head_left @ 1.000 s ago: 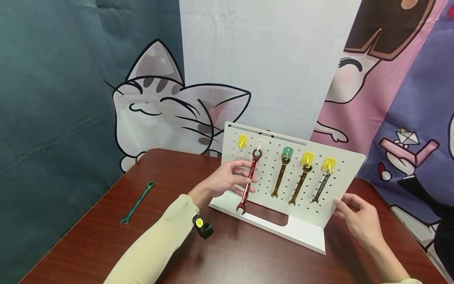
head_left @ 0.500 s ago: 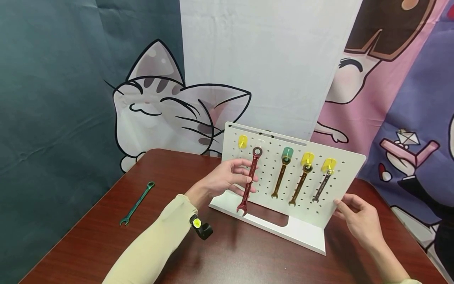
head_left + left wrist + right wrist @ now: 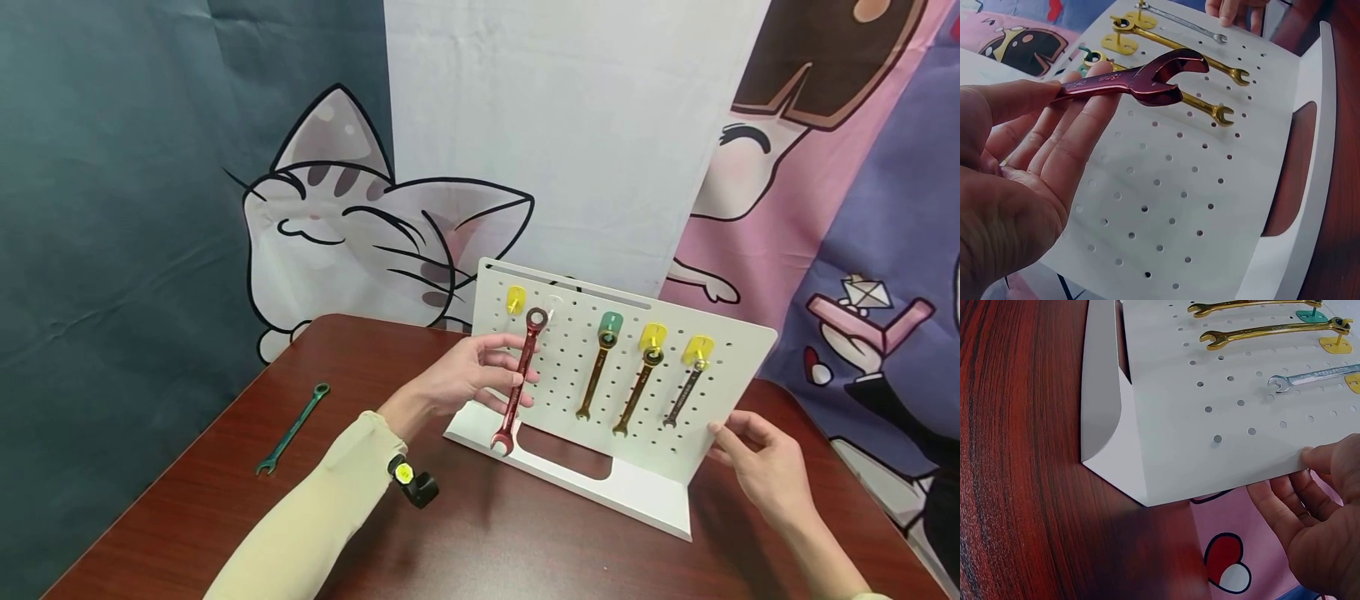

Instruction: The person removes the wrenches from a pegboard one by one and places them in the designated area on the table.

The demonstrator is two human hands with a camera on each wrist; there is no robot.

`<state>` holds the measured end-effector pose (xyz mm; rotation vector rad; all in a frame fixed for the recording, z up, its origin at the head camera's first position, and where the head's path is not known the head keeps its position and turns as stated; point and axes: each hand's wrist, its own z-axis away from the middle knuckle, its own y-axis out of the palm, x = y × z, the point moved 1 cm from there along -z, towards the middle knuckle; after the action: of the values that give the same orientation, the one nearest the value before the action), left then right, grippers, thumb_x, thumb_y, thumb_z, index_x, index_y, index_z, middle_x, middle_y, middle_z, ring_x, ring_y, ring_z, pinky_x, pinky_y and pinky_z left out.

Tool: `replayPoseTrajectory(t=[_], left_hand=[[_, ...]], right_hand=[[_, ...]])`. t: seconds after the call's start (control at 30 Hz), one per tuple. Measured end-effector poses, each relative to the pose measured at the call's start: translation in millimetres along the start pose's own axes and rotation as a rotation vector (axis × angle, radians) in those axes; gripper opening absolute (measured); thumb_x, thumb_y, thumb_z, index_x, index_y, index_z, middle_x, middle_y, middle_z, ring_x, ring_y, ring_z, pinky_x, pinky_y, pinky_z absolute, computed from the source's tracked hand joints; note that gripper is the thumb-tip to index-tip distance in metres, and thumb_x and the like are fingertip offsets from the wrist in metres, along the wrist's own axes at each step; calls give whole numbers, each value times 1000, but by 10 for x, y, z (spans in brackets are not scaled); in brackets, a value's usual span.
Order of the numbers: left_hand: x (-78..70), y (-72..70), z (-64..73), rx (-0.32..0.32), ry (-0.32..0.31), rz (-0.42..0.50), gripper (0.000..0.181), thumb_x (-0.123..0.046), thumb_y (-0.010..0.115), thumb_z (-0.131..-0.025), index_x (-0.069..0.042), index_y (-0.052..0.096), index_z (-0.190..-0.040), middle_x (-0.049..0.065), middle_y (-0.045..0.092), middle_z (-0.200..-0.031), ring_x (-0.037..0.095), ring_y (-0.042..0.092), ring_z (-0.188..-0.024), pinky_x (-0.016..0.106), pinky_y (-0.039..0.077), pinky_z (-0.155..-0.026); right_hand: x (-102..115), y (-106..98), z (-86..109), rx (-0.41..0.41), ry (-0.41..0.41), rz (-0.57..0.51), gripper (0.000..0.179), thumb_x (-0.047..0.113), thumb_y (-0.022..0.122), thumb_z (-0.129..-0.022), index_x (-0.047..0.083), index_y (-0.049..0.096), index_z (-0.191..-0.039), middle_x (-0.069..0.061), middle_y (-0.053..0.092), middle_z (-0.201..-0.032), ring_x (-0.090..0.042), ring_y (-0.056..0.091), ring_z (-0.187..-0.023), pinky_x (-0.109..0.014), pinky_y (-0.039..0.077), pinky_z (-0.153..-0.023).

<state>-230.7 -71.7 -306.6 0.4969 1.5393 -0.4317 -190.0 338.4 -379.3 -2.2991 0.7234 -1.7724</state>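
Note:
My left hand point(image 3: 468, 375) pinches a red combination wrench point(image 3: 519, 379) between thumb and fingers, its ring end up and its open end down. The ring sits in front of the white pegboard point(image 3: 555, 400), just left of a clear hook point(image 3: 553, 305). In the left wrist view the wrench's open jaw point(image 3: 1163, 78) points away from the palm. My right hand point(image 3: 765, 467) grips the board's right edge, the thumb on its front face and the fingers behind. Two gold wrenches point(image 3: 596, 377) point(image 3: 637, 392) and a silver wrench point(image 3: 682, 396) hang on hooks to the right.
A green wrench point(image 3: 294, 429) lies on the brown table point(image 3: 360, 358) at the left. At the board's upper left is a bare yellow hook point(image 3: 515, 300). The board's white base point(image 3: 645, 500) has a cut-out along its front. Printed curtains point(image 3: 585, 150) stand behind the table.
My left hand has moved slightly left with the red wrench, whose ring end has come away from the clear hook. The right hand keeps its place on the board's edge.

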Motion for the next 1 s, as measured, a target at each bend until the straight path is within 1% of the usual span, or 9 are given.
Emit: replayPoseTrajectory(t=[0.13,0.3,0.37,0.6,0.77,1.0], left_hand=[[34,-41,50,-7,-10,-8,55,2,65,-100,-7,50,-152,29,70,-129,23,81,-90,42,68,-75],[107,-102,99,-10,-25,-16,55,3,65,-99,-5,49,-152,33,68,-131,23,81,-89,42,68,-73],[137,-134,120,-18,-32,-20,55,3,64,-99,-4,50,-151,33,68,-130,23,81,-88,42,68,-73],[235,-266,182,-58,-52,-30,53,4,66,-98,-5,51,-148,22,75,-117,25,80,-87,46,68,-75],[302,-370,237,-66,-70,-43,54,4,65,-98,-3,50,-150,17,76,-115,24,80,-87,44,68,-74],[389,-511,306,-104,-101,-52,53,2,65,-99,-3,49,-150,20,75,-119,26,81,-88,40,68,-72]], right_hand=[[16,7,11,1,-13,11,17,8,71,-101,-7,67,-106,22,71,-84,2,74,-71,-22,64,-67],[22,11,5,3,-14,12,18,11,71,-101,-6,67,-107,24,70,-85,1,75,-71,-23,64,-67],[20,9,0,3,-13,11,18,11,71,-102,-5,68,-107,24,70,-85,0,75,-70,-23,64,-67],[18,-1,-9,4,-20,-1,11,10,71,-101,0,70,-105,24,71,-85,-1,75,-69,-22,63,-66],[16,5,-11,7,-22,-13,8,10,70,-102,2,71,-104,24,71,-85,-1,75,-69,-21,63,-66],[18,-4,-7,12,-8,-26,6,11,71,-101,6,72,-105,23,71,-86,-2,76,-69,-20,63,-66]])
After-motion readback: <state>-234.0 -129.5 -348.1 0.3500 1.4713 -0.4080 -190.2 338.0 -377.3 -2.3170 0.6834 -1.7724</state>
